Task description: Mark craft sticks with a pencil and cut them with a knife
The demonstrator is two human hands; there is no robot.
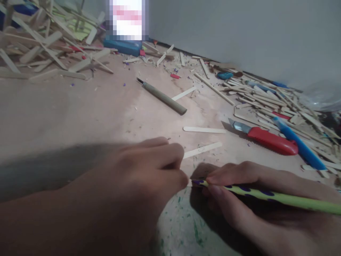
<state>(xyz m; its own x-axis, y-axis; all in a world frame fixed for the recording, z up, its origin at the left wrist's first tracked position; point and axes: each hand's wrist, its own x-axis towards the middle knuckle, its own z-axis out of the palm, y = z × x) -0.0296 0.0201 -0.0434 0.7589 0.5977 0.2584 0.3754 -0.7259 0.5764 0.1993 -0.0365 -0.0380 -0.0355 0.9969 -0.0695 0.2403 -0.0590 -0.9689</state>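
Observation:
My left hand [149,170] is closed, its thumb and fingers pressed down near the tabletop. A pale sliver peeks out at the thumb tip, but the hand hides what it belongs to. In my right hand [239,199] is a yellow-green pencil [287,201] with purple spots, pinched close to its point. That point sits right beside my left thumb. Just beyond my left knuckles, a wooden craft stick [204,149] bears a small drawn outline, its near end hidden by the fingers. Another plain craft stick [204,130] lies a little farther off.
A red utility knife [271,140] lies at right, blade out, next to a blue tapered tool [299,144]. A wooden-handled carving knife [165,97] rests mid-table. Craft sticks form a pile [266,97] at right and a joined structure [48,46] at far left. A blue block [122,46] stands behind.

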